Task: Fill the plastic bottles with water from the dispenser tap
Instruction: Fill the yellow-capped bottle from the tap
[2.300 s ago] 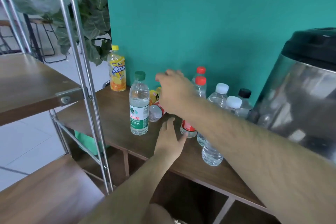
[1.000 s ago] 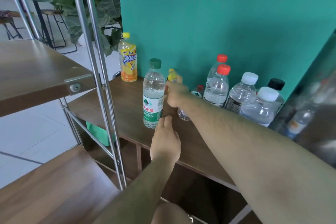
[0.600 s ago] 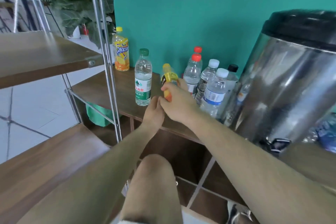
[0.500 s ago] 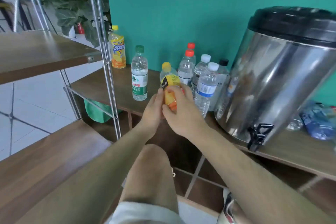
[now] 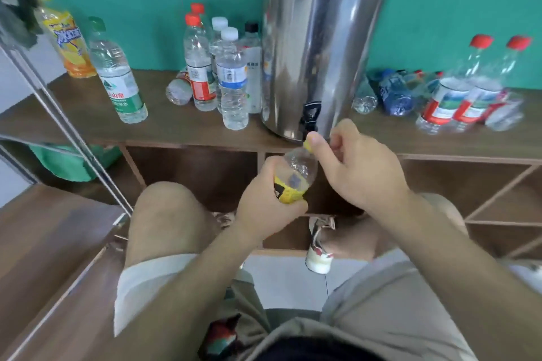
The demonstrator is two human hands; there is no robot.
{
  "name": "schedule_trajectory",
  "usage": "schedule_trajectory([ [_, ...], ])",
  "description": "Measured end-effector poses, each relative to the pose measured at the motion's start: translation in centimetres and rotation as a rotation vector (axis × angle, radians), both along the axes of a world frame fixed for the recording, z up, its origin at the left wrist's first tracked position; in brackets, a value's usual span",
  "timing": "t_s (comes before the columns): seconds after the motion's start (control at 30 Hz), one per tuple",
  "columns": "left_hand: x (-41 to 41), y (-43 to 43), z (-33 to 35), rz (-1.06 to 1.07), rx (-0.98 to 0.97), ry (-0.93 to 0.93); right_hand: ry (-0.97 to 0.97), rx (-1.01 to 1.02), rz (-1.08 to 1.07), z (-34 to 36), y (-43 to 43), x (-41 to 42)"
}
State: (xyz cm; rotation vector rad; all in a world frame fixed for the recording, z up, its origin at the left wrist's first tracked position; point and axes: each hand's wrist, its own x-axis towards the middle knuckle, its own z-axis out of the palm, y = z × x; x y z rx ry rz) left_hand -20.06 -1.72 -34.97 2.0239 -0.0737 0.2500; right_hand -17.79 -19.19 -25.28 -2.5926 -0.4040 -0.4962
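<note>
A small clear bottle with a yellow label (image 5: 294,174) is tilted in front of the shelf, just below the dispenser's black tap (image 5: 310,113). My left hand (image 5: 265,202) grips its body from below. My right hand (image 5: 356,167) pinches its yellow cap (image 5: 307,146) with thumb and fingers. The steel dispenser (image 5: 319,38) with a black lid stands on the wooden shelf (image 5: 176,132) right behind my hands.
Left of the dispenser stand several clear bottles (image 5: 231,79), a green-capped bottle (image 5: 117,73) and an orange drink bottle (image 5: 69,38). To its right are red-capped bottles (image 5: 453,88) and lying bottles (image 5: 393,94). A metal rack post (image 5: 67,132) slants at left. My knees are below.
My right hand lifted the yellow-label bottle off the shelf and brought it in front of the tap. My left hand now grips its body and my right hand moved to the cap.
</note>
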Motion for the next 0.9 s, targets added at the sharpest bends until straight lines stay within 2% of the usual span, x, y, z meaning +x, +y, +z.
schedule_trajectory([
  [0.1,0.8,-1.5,-1.6,0.019,0.389,-0.136,0.019,-0.347,-0.111,-0.1,-1.2,1.3],
  [0.17,1.6,-1.7,-2.3,0.051,0.531,-0.246,0.14,-0.44,-0.228,-1.3,-1.9,2.1],
  [0.23,2.6,-1.5,-2.8,0.069,0.649,-0.325,0.27,-0.411,-0.295,-2.8,-2.3,2.7],
  [0.3,3.5,-1.1,-3.2,0.05,0.719,-0.333,0.377,-0.227,-0.252,-4.3,-2.3,3.5],
  [0.37,4.2,-0.7,-3.3,0.012,0.701,-0.279,0.431,0.016,-0.187,-5.5,-2.1,4.4],
  [0.43,5.3,0.1,-2.9,-0.01,0.701,-0.267,0.417,0.173,-0.143,-6.6,-2.0,5.3],
  [0.53,6.9,1.6,-2.3,-0.027,0.735,-0.279,0.357,0.326,-0.043,-8.2,-1.7,6.1],
  [0.6,7.6,2.2,-2.5,-0.054,0.735,-0.223,0.312,0.385,0.018,-9.1,-1.4,6.4],
  [0.77,8.8,2.9,-2.3,-0.258,0.507,0.144,0.216,0.325,0.212,-9.9,-2.0,7.4],
  [0.83,9.0,3.5,-2.1,-0.283,0.422,0.22,0.219,0.267,0.286,-9.8,-2.3,7.9],
  [0.9,8.9,4.1,-2.0,-0.283,0.431,0.244,0.224,0.212,0.342,-9.9,-2.6,8.1],
])
